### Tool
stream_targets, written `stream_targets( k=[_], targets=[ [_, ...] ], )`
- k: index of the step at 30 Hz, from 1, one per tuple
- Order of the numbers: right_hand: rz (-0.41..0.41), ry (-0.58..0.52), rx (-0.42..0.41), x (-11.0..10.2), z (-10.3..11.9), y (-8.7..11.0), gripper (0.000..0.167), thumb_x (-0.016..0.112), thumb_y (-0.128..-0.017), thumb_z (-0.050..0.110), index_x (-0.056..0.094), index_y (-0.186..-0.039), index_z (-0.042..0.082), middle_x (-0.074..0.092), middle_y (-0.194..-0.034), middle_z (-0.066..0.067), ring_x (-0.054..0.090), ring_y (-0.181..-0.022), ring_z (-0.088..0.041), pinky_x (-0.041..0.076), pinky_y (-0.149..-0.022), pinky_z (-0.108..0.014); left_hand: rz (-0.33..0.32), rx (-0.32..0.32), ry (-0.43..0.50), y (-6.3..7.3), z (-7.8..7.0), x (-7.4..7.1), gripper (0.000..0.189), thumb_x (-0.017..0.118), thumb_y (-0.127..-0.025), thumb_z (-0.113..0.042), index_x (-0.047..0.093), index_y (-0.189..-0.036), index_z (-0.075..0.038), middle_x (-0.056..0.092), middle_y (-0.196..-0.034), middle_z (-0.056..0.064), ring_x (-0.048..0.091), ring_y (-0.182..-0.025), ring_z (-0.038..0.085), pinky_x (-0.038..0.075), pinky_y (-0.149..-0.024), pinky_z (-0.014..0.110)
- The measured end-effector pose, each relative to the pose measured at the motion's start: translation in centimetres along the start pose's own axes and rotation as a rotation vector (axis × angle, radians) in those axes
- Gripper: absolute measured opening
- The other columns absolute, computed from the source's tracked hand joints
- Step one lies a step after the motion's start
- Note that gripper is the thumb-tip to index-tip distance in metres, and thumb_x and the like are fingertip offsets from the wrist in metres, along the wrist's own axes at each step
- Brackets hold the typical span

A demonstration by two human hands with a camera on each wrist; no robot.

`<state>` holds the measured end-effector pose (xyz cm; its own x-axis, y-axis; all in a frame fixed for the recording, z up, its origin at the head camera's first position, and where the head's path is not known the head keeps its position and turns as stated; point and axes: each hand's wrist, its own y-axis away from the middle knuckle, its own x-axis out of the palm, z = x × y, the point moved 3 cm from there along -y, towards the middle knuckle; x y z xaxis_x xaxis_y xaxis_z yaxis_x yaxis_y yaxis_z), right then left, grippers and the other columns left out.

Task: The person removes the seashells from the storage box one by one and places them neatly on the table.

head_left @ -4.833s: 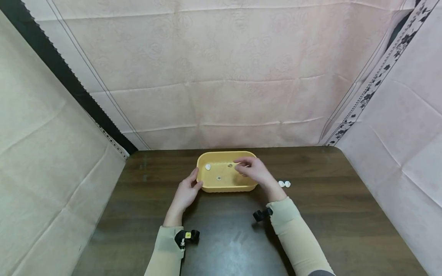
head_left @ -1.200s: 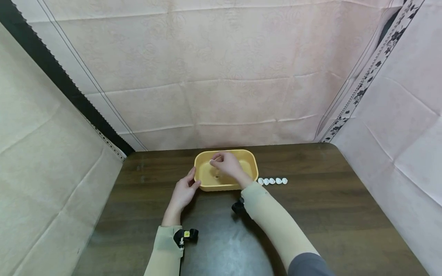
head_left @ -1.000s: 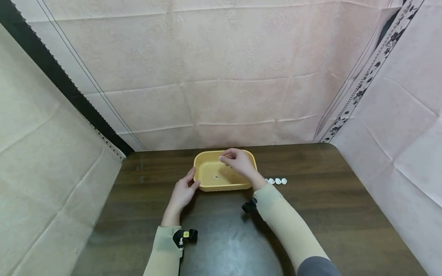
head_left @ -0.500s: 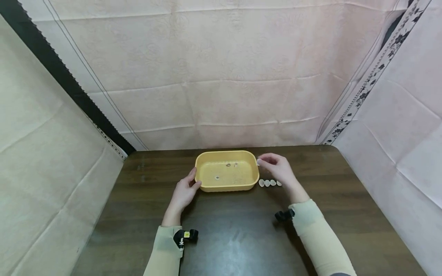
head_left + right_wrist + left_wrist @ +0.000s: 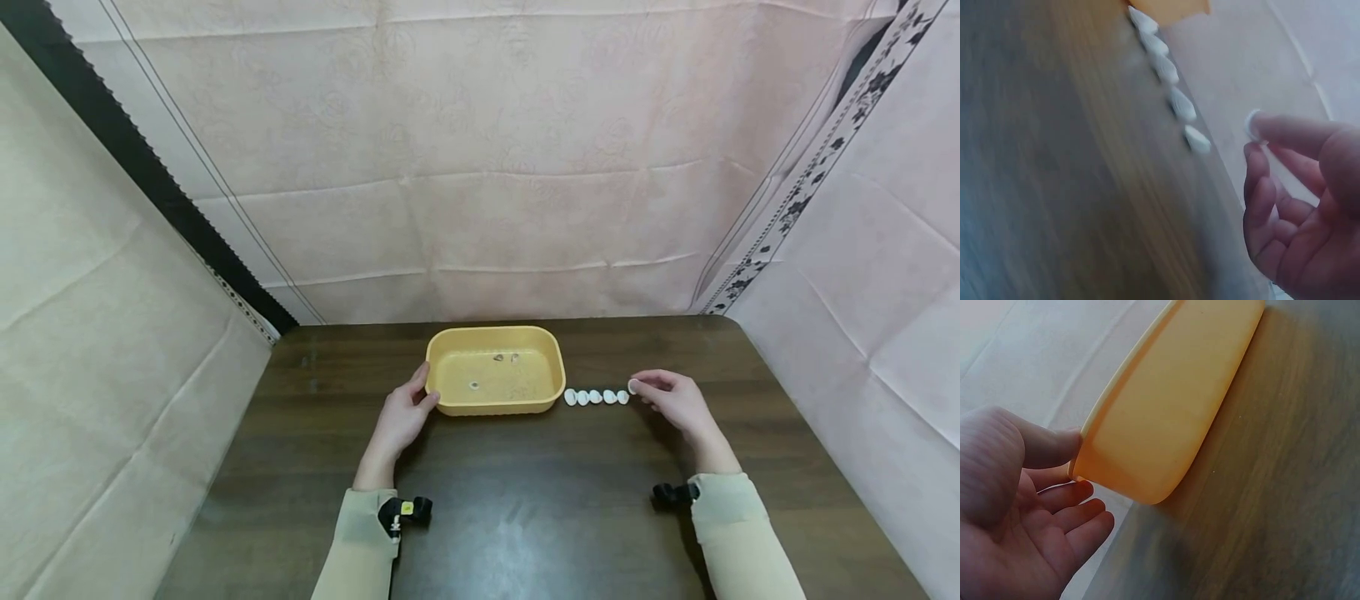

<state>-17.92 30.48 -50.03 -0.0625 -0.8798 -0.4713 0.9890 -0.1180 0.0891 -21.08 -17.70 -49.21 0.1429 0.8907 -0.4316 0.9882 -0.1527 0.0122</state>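
Right wrist | grip (image 5: 1307,228) pinches white shell (image 5: 1251,127) | wood-grained tabletop (image 5: 1041,156) (ridged shells (image 5: 1165,69) aligned)

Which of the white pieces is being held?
The white piece pinched in the right hand, past the row's end farthest from the yellow tray. The five in the row lie on the table.

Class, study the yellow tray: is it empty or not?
Not empty: in the head view, a few small objects lie inside the yellow tray, too tiny to identify.
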Motion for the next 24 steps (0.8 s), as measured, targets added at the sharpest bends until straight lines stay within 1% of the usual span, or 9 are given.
stream_targets(
  k=[3,6,10,13,20,24],
  targets=[
    [-0.013,0.040,0.027,-0.54,-0.49,0.28,0.045,0.076,-0.102,0.037,0.074,-0.128,0.001,0.076,-0.106,-0.010,0.066,-0.090,-0.021,0.058,-0.074,-0.030,0.002,-0.001,-0.001,0.02,-0.04,0.01,0.061,0.062,-0.109,-0.012,0.036,-0.165,-0.005,0.033,-0.171,0.008,0.033,-0.157,0.026,0.028,-0.127,0.049],
    [-0.017,0.109,0.053,-0.72,-0.78,0.38,0.041,0.076,-0.102,0.036,0.076,-0.124,0.001,0.077,-0.103,-0.007,0.067,-0.087,-0.018,0.057,-0.072,-0.030,0.000,-0.004,0.002,0.05,-0.11,0.00,0.061,0.062,-0.109,-0.012,0.037,-0.164,-0.005,0.033,-0.172,0.009,0.033,-0.157,0.026,0.028,-0.127,0.048],
    [-0.009,0.215,0.045,-0.57,-0.88,0.19,0.037,0.076,-0.102,0.035,0.079,-0.119,0.003,0.078,-0.099,-0.006,0.069,-0.084,-0.017,0.055,-0.074,-0.033,-0.005,-0.007,0.005,0.04,-0.12,0.00,0.061,0.063,-0.109,-0.013,0.038,-0.164,-0.005,0.033,-0.171,0.008,0.034,-0.157,0.025,0.029,-0.127,0.047],
    [0.000,0.272,0.036,-0.42,-0.75,0.10,0.036,0.074,-0.102,0.036,0.079,-0.118,0.004,0.078,-0.099,-0.006,0.068,-0.085,-0.018,0.053,-0.075,-0.035,-0.007,-0.008,0.006,0.00,-0.07,0.02,0.061,0.063,-0.109,-0.013,0.038,-0.164,-0.005,0.034,-0.171,0.008,0.034,-0.157,0.025,0.029,-0.127,0.046],
    [0.002,0.334,0.049,-0.26,-0.45,0.16,0.036,0.072,-0.103,0.037,0.080,-0.116,0.005,0.077,-0.104,-0.010,0.066,-0.092,-0.026,0.051,-0.077,-0.039,0.004,0.009,-0.006,-0.03,-0.04,0.09,0.062,0.062,-0.110,-0.012,0.035,-0.165,-0.004,0.032,-0.172,0.010,0.032,-0.157,0.027,0.027,-0.128,0.048],
    [0.006,0.353,0.040,-0.15,-0.36,0.20,0.036,0.072,-0.103,0.037,0.079,-0.118,0.005,0.077,-0.107,-0.012,0.067,-0.094,-0.028,0.052,-0.079,-0.042,0.001,0.007,-0.011,-0.01,0.01,0.12,0.062,0.061,-0.110,-0.012,0.035,-0.165,-0.004,0.032,-0.172,0.010,0.032,-0.158,0.027,0.027,-0.128,0.048]
  ],
)
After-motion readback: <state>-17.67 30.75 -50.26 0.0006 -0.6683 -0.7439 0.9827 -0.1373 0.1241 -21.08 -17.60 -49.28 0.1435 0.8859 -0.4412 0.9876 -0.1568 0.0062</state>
